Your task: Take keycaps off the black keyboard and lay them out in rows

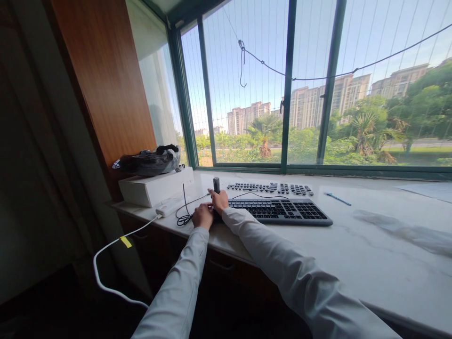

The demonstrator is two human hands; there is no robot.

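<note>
The keyboard (303, 212) lies along the near edge of the counter (374, 273), its left end at the hands. The right hand (220, 201) is closed around a dark upright handle (216, 184), whose top sticks out above the fist. The left hand (203, 216) sits just beside it with fingers bent; whether it grips anything cannot be told, since its fingertips are hidden. Loose keycaps (271, 188) lie in rows behind the keyboard, toward the counter's far edge below the window (247, 94). A coiled black cable (184, 220) lies just left of the left hand, near a white power strip (170, 206). At the counter's left end, a white box (151, 187) carries a plastic bag (150, 162) with dark contents. A thin blue tool (338, 199) lies right of the keycaps, and crumpled clear plastic (402, 230) lies toward the counter's right end.
</note>
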